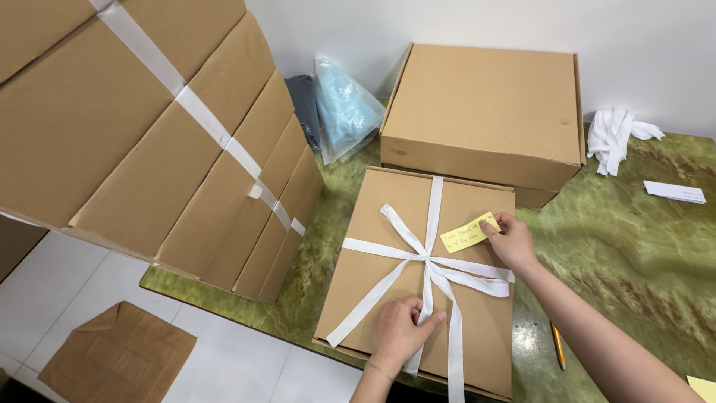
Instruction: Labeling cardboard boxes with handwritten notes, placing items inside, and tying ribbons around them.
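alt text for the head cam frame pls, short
A person's right hand presses a yellow note onto a flat cardboard box tied with white ribbon, while the left hand steadies the ribbon. The box lies on a green marble table among bigger cardboard boxes.

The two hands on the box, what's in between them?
In the head view, the white ribbon bow on the tied cardboard box lies between the left hand and the right hand.

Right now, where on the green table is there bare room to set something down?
Bare green table lies right of the ribboned box, between white cloth, envelope and pencil. The left is crowded by stacked cartons.
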